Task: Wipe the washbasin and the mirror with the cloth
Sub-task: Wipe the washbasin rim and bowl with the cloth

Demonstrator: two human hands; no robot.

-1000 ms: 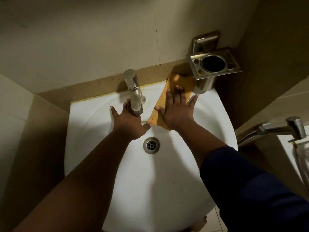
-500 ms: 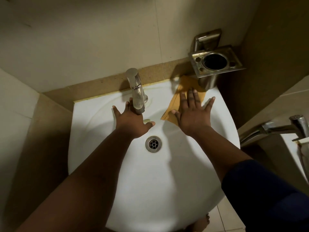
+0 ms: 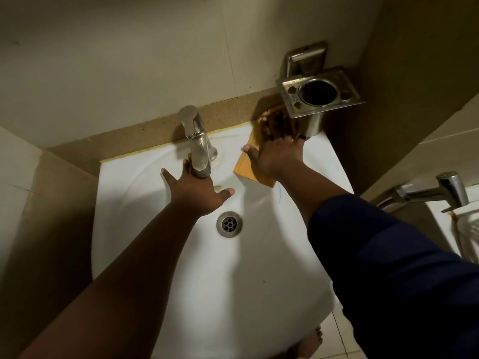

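Right hand [image 3: 278, 155]: laid flat, fingers spread, pressed on the cloth [image 3: 255, 169] at the washbasin [image 3: 259, 255] rim, two o'clock.
Left hand [image 3: 199, 191]: opened wide, nothing gripped, beneath the tap [image 3: 198, 149].

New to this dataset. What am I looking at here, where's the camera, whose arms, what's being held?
There is no robot. A person wears one wide-angle camera on the head, looking down at their own arms, so this is the only view. Below is a white washbasin with a drain and a chrome tap. The right hand presses a yellow cloth flat on the basin's back right corner, under a wall-mounted steel cup holder. The fingers are spread, not gripping. The left hand rests open in the bowl below the tap's spout. A second tap shows at the right edge. No mirror is in view.
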